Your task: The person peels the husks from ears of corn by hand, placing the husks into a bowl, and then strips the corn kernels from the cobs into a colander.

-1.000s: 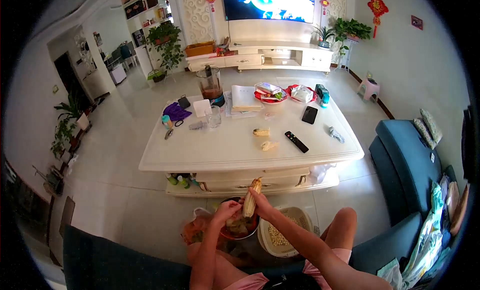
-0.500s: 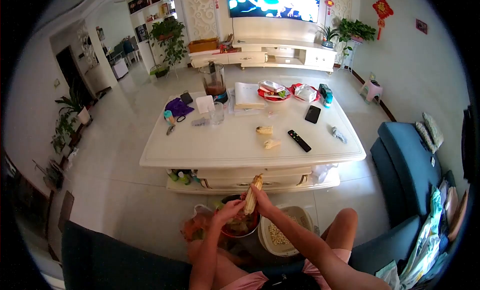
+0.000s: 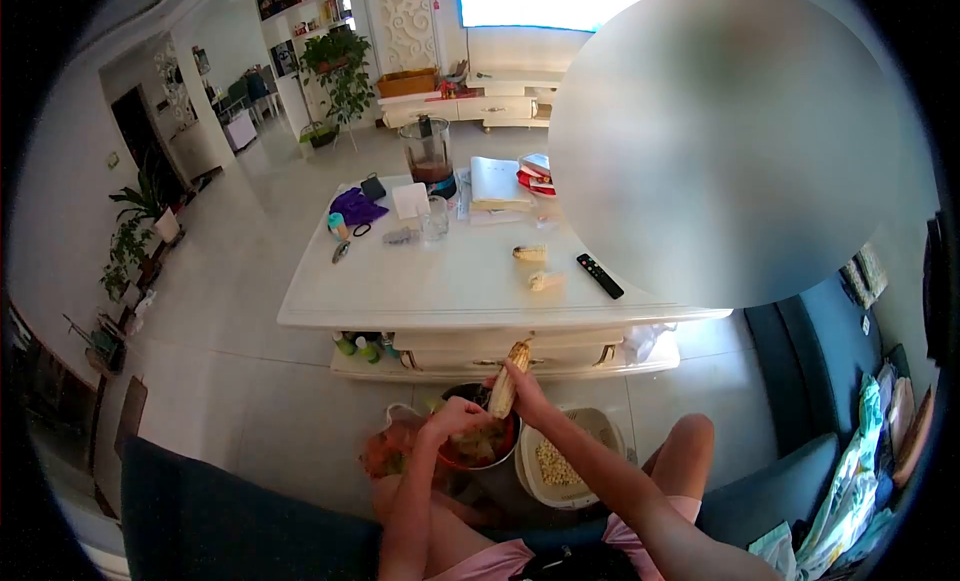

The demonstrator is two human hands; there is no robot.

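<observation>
The person's right hand [image 3: 528, 399] grasps a corn cob [image 3: 509, 383], fingers wrapped round its side, and holds it tilted in the air, upper end pointing toward the near edge of the table [image 3: 430, 286]. The left hand [image 3: 460, 419] is just beside the cob's lower end with its fingers bent; whether they touch or pinch anything there, I cannot tell. Below the hands a bowl [image 3: 460, 465] with a reddish inside stands on the floor [image 3: 255, 401], holding pale scraps too indistinct to name. A light-coloured basket [image 3: 608, 439] is just to the right of the bowl, with loose kernels [image 3: 556, 466] at its bottom, and a reddish plastic bag [image 3: 383, 453] lies to the bowl's left. On the table, two short corn pieces [image 3: 530, 253] lie right of the middle, one nearer the near edge than the other, with a black remote [image 3: 600, 277] to their right. Toward the left edge are a purple cloth [image 3: 357, 209] and a small bottle [image 3: 337, 225]. A tall jug [image 3: 430, 166] with brown contents stands near the far edge, a clear glass [image 3: 435, 223] in front of it and papers [image 3: 498, 184] to its right. A round blurred patch hides the table's far right corner.
</observation>
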